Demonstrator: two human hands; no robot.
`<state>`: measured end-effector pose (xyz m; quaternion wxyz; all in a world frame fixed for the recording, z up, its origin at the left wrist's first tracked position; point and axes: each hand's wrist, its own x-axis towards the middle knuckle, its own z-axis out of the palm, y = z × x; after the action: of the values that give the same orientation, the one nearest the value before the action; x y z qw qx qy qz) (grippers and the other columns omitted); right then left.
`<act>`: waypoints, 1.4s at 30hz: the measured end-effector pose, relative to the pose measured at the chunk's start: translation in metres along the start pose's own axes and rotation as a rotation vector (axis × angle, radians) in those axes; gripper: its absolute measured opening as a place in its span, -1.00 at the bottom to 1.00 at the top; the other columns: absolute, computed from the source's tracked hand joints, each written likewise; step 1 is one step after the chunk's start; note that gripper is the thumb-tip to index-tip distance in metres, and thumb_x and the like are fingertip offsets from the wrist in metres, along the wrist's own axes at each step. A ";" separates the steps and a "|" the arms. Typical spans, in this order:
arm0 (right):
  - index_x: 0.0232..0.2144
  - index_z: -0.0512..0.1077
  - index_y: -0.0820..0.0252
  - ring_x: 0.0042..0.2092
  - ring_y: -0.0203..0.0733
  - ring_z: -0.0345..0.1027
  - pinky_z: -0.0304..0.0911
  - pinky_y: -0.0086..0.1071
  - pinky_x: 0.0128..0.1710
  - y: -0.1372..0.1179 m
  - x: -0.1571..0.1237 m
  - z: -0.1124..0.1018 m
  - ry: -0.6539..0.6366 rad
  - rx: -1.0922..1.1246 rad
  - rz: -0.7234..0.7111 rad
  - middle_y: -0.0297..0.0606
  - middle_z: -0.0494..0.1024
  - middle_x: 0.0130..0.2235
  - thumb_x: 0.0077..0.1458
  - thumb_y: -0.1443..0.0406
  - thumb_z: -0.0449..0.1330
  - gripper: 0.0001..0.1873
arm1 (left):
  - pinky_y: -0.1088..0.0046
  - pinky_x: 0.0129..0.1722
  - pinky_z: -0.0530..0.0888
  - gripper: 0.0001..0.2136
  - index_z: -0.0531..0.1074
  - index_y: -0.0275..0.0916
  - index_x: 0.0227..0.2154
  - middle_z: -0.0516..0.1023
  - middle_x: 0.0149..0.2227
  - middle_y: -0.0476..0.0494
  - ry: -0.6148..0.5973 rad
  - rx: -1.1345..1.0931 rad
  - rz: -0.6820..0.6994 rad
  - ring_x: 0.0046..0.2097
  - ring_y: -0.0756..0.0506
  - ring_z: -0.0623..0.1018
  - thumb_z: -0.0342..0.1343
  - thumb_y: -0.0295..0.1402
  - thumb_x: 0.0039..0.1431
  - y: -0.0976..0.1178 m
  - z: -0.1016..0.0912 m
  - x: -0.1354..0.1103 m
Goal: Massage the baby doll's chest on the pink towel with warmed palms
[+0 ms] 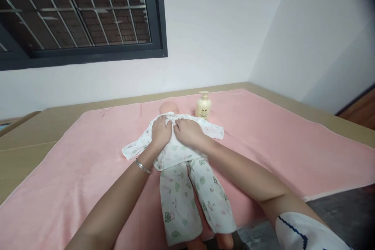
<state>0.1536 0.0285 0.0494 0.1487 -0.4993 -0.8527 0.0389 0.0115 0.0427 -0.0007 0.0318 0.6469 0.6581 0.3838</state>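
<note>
A baby doll [169, 107] lies on a pink blanket, its bald head pointing to the wall and its feet to me. It wears a white printed shirt [173, 159] with the sleeves spread out, and matching trousers [179, 203]. My left hand [160, 132], with a silver bangle at the wrist, has its fingers curled on the upper shirt near the collar. Close beside it, my right hand [187, 131] grips the shirt's upper front. The fingertips of both hands are partly hidden. The doll's bare feet show at the bottom edge.
A cream pump bottle [203, 108] stands just right of the doll's head. The pink blanket [272, 140] covers much of a tan padded surface [26, 134]. White walls close off the back and right, and a barred window [88, 11] is at upper left.
</note>
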 end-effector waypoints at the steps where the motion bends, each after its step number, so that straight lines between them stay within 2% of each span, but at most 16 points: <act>1: -0.17 0.47 0.25 -0.09 0.06 0.46 0.26 -0.22 -0.13 0.003 0.002 0.000 -0.005 0.012 -0.010 -0.01 0.58 -0.12 0.35 0.21 -0.12 -0.61 | 0.11 0.18 0.34 -0.63 0.44 -0.31 -0.02 0.53 0.03 -0.33 -0.005 0.039 0.005 0.11 -0.25 0.47 -0.19 -0.29 0.32 0.002 0.000 -0.001; 3: -0.16 0.46 0.23 -0.04 0.01 0.43 0.24 -0.26 -0.09 0.012 0.009 0.001 -0.007 0.074 -0.045 -0.04 0.57 -0.07 0.37 0.19 -0.12 -0.61 | 0.10 0.19 0.33 -0.61 0.43 -0.37 0.00 0.52 0.05 -0.39 -0.011 0.133 0.022 0.13 -0.27 0.46 -0.21 -0.33 0.33 0.010 -0.001 -0.007; 6: -0.04 0.41 0.25 0.11 -0.05 0.33 0.14 -0.28 0.10 0.028 0.024 0.006 -0.016 0.180 -0.091 -0.04 0.49 0.08 0.38 0.21 -0.08 -0.65 | 0.14 0.21 0.32 -0.63 0.44 -0.42 -0.02 0.52 0.05 -0.44 -0.013 0.230 0.083 0.16 -0.28 0.45 -0.21 -0.41 0.30 0.025 -0.004 -0.016; 9: 0.07 0.35 0.27 0.21 -0.03 0.23 0.04 -0.22 0.20 0.035 0.030 0.009 -0.039 0.216 -0.098 -0.02 0.40 0.18 0.37 0.22 -0.06 -0.64 | 0.17 0.18 0.35 -0.65 0.47 -0.38 -0.06 0.53 0.04 -0.41 -0.056 0.203 0.092 0.15 -0.27 0.47 -0.18 -0.45 0.26 0.033 -0.012 -0.017; 14: 0.00 0.39 0.30 0.07 0.07 0.36 0.20 -0.19 0.04 0.017 0.014 0.001 -0.041 0.121 -0.057 0.04 0.50 0.05 0.35 0.22 -0.08 -0.63 | 0.16 0.06 0.43 -0.66 0.49 -0.23 -0.13 0.57 0.00 -0.32 -0.167 0.096 -0.051 0.06 -0.28 0.53 -0.19 -0.32 0.31 0.017 -0.022 -0.001; 17: -0.10 0.43 0.25 -0.04 0.04 0.42 0.24 -0.23 -0.09 0.006 0.005 -0.004 -0.022 0.064 -0.058 0.00 0.55 -0.06 0.33 0.23 -0.06 -0.68 | 0.16 0.06 0.42 -0.63 0.47 -0.28 -0.11 0.56 -0.01 -0.36 -0.154 0.157 -0.039 0.05 -0.28 0.52 -0.24 -0.30 0.33 0.007 -0.017 0.005; 20: -0.20 0.47 0.22 -0.12 -0.03 0.44 0.24 -0.28 -0.14 0.010 0.010 -0.002 -0.022 0.107 -0.075 -0.07 0.58 -0.13 0.36 0.22 -0.11 -0.64 | 0.14 0.09 0.39 -0.62 0.45 -0.38 -0.07 0.55 -0.03 -0.43 -0.110 0.276 0.017 0.05 -0.29 0.51 -0.25 -0.35 0.32 0.012 -0.009 0.001; 24: -0.16 0.45 0.21 -0.05 -0.12 0.40 0.20 -0.33 -0.03 0.033 0.031 0.010 0.026 0.261 -0.156 -0.15 0.56 -0.08 0.37 0.27 -0.13 -0.65 | 0.10 0.12 0.35 -0.62 0.44 -0.43 -0.04 0.53 -0.01 -0.46 -0.069 0.324 0.083 0.10 -0.34 0.46 -0.23 -0.40 0.31 0.027 -0.003 -0.011; 28: -0.15 0.43 0.23 -0.05 -0.16 0.38 0.17 -0.34 0.01 0.046 0.041 0.019 0.083 0.258 -0.240 -0.17 0.54 -0.10 0.36 0.30 -0.12 -0.67 | 0.05 0.21 0.27 -0.61 0.41 -0.43 0.03 0.48 0.10 -0.43 -0.059 0.212 0.078 0.20 -0.34 0.39 -0.21 -0.44 0.30 0.028 0.000 -0.013; 32: -0.15 0.43 0.23 -0.04 -0.09 0.39 0.16 -0.30 0.01 0.029 0.029 0.015 0.084 0.114 -0.160 -0.12 0.56 -0.12 0.36 0.29 -0.11 -0.69 | 0.03 0.27 0.20 -0.61 0.36 -0.34 0.10 0.42 0.18 -0.37 -0.058 0.083 0.041 0.25 -0.30 0.34 -0.19 -0.43 0.29 0.015 0.002 -0.004; 37: -0.17 0.46 0.22 -0.11 -0.03 0.43 0.21 -0.31 -0.18 0.002 0.009 0.004 0.060 0.007 -0.058 -0.07 0.57 -0.12 0.27 0.35 -0.05 -0.72 | 0.09 0.15 0.34 -0.68 0.46 -0.27 -0.11 0.53 -0.01 -0.33 -0.074 0.080 0.022 0.10 -0.29 0.47 -0.18 -0.38 0.27 0.008 0.002 0.001; 40: -0.22 0.49 0.18 -0.12 -0.04 0.45 0.23 -0.31 -0.20 0.006 0.010 0.002 0.024 0.041 -0.052 -0.12 0.60 -0.14 0.28 0.33 -0.07 -0.69 | 0.07 0.15 0.34 -0.68 0.47 -0.28 -0.13 0.53 -0.01 -0.34 -0.049 0.092 0.026 0.10 -0.30 0.46 -0.18 -0.38 0.26 0.008 0.004 0.000; 42: -0.14 0.49 0.16 -0.02 -0.06 0.44 0.26 -0.30 -0.09 0.015 0.016 0.004 0.020 0.104 -0.079 -0.16 0.59 -0.05 0.32 0.29 -0.10 -0.65 | 0.07 0.19 0.31 -0.67 0.44 -0.27 -0.05 0.51 0.04 -0.33 -0.025 0.072 0.031 0.14 -0.30 0.44 -0.16 -0.38 0.26 0.007 0.007 -0.001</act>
<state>0.1577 0.0504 0.0453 0.1844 -0.4574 -0.8669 0.0723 0.0214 0.0438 -0.0020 0.0108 0.6625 0.6611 0.3520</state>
